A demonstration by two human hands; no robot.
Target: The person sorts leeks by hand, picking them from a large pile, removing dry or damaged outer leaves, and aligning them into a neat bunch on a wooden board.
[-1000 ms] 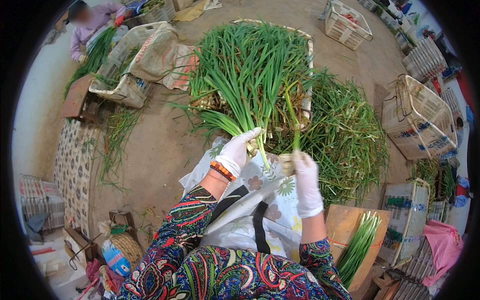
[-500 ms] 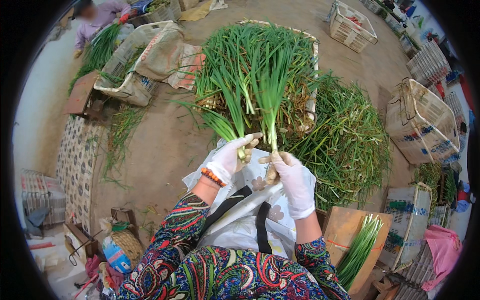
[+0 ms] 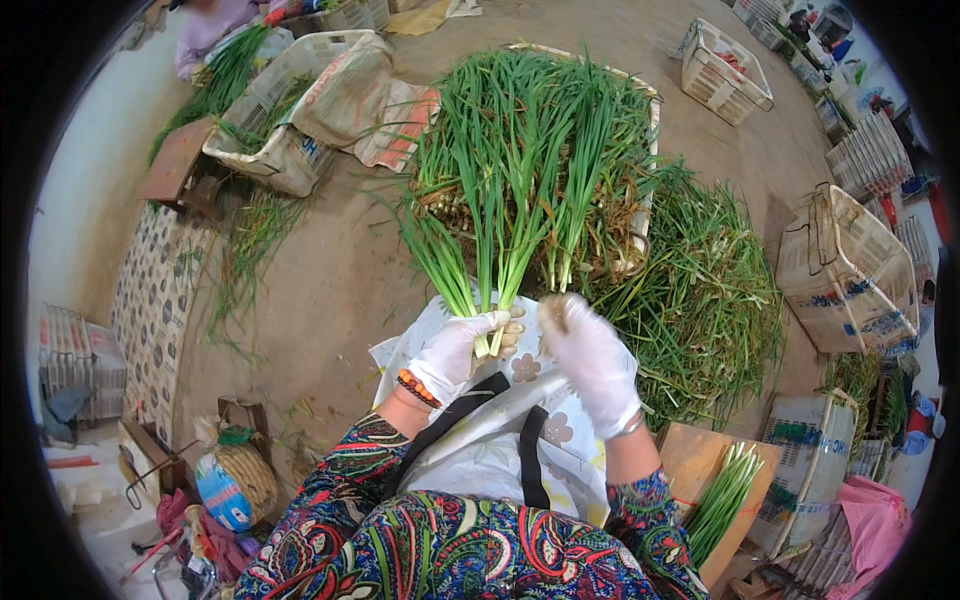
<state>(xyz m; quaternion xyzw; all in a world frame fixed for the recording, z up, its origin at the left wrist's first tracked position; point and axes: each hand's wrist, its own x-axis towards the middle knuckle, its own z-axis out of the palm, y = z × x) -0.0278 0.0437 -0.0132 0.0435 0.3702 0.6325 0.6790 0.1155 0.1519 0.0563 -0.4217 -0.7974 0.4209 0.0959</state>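
My left hand (image 3: 455, 350), in a whitish glove, is closed around a few stalks of garlic chives (image 3: 487, 290). Their pale bases stick out below the fingers and their green leaves fan up and away. To its right, my gloved right hand (image 3: 592, 360) is smeared by motion, with its fingers curled in at the pale lower ends of another small bunch of chives (image 3: 564, 265). Those leaves lie over the heap of chives (image 3: 500, 110) that fills a white crate (image 3: 655, 130) in front of me.
A loose pile of chives (image 3: 710, 290) lies right of the crate. Trimmed chives (image 3: 722, 500) rest on a wooden board (image 3: 680, 460) at lower right. White crates (image 3: 850, 265) stand at right; another, with a sack (image 3: 350, 95), stands at left. A co-worker's sleeve (image 3: 205, 40) shows far left.
The view has shifted slightly. My left hand now holds more chive stalks, and the bunch upright in my right hand has gone from there. My right hand is at another bunch.
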